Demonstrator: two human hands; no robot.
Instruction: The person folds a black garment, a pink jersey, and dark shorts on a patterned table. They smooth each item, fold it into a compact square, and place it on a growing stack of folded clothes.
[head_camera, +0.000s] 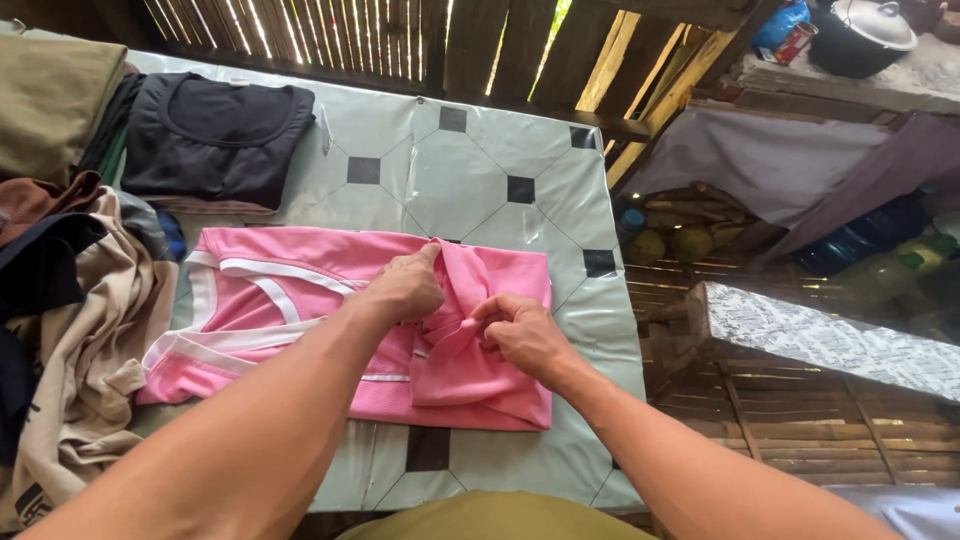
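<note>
Both hands (405, 288) (522, 335) grip pink shirt (300, 300) on tiled table (480, 160); slatted wall (400, 40) behind.

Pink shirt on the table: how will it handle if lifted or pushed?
Probably floppy: the pink shirt bunches into soft folds where the left hand and right hand pinch it. Likely light, since it lies thin and flat. It may slide easily if pushed, as the table cover looks glossy.

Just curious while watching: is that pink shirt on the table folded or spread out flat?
Partly folded. The pink shirt has its right end doubled over, pinched by the left hand and right hand; its left side lies spread.
</note>
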